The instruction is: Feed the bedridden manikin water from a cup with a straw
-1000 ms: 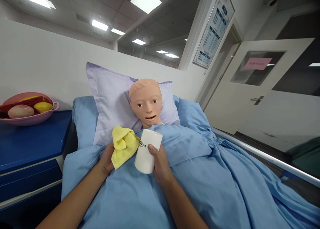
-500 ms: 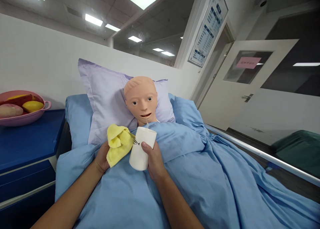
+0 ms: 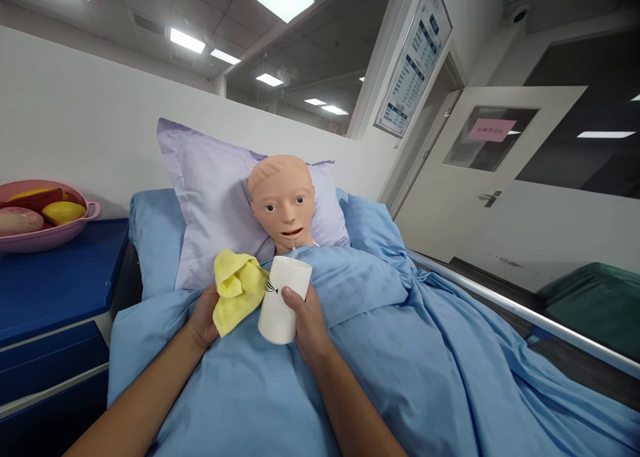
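Note:
A white cup (image 3: 283, 304) with a dark whisker-like print is in my right hand (image 3: 311, 320), thumb across its front. It tilts slightly over the blue quilt (image 3: 380, 337). From its top a clear straw (image 3: 294, 249) rises toward the mouth of a manikin (image 3: 283, 204); whether the tip touches the lips I cannot tell. My left hand (image 3: 205, 314) holds a folded yellow towel (image 3: 239, 287) just left of the cup, and the cloth hides most of its fingers. The manikin's head rests on a lilac pillow (image 3: 215, 197), with the quilt drawn up to its neck.
On the left a blue bedside cabinet (image 3: 60, 277) carries a pink basket (image 3: 50, 238) of fruit, including a yellow one (image 3: 64, 212). A metal bed rail (image 3: 500, 304) runs along the right side. Beyond it stands an open door (image 3: 450, 197).
The view has shifted very slightly. Both hands, the cup and the towel hold nearly the same positions, with the cup perhaps a touch lower relative to the manikin's mouth.

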